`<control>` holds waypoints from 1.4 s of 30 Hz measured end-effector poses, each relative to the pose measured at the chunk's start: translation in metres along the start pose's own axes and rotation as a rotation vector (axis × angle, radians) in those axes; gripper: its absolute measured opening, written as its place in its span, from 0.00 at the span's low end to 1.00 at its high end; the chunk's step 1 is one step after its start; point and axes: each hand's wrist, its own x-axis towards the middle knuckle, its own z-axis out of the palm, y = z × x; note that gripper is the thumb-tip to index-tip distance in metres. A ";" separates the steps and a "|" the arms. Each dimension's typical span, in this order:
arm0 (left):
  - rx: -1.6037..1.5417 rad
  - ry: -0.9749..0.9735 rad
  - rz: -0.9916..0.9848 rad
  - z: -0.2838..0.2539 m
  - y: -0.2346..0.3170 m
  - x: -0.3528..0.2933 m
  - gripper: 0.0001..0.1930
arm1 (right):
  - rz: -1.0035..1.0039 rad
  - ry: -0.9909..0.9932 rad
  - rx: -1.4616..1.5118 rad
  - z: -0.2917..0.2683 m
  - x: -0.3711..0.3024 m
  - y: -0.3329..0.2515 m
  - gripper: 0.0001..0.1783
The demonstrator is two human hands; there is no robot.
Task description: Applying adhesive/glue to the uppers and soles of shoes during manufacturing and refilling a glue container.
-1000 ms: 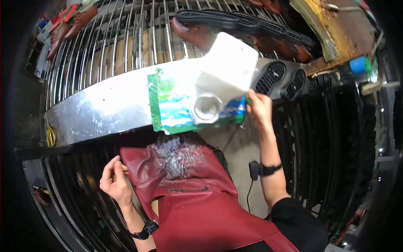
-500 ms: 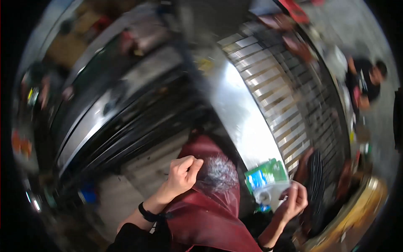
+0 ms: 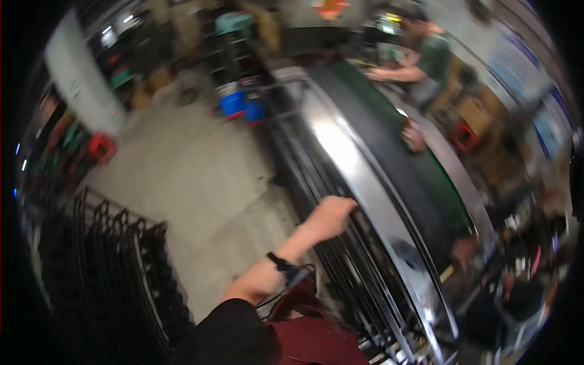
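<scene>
My left hand point(image 3: 331, 216) reaches out over black rails point(image 3: 359, 261) along the side of a long conveyor. Its fingers look curled closed, but motion blurs them and what they may hold is hidden. A black band point(image 3: 285, 266) circles the left wrist. Nearest beyond the hand is the conveyor's shiny metal edge point(image 3: 340, 146). On the dark green belt point(image 3: 377, 115) sits a blurred reddish-brown thing point(image 3: 414, 135) whose kind I cannot make out. A dark red apron point(image 3: 316, 337) covers my front. My right hand is out of the picture.
Across the belt a person point(image 3: 429, 55) in a dark shirt works with arms over it. A black metal rack point(image 3: 115, 261) stands at lower left. Blue containers point(image 3: 234, 104) stand by the conveyor's far end. A red stool point(image 3: 102, 147) is on the floor at left.
The view has swung left, from a slatted metal conveyor to the belt conveyor. My left arm is now stretched over its side. My right hand, which held a green-and-white packet, has left the picture.
</scene>
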 end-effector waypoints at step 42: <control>0.393 0.091 -0.427 -0.708 -0.696 -0.194 0.11 | 1.075 -0.291 0.854 0.497 -0.290 -0.777 0.23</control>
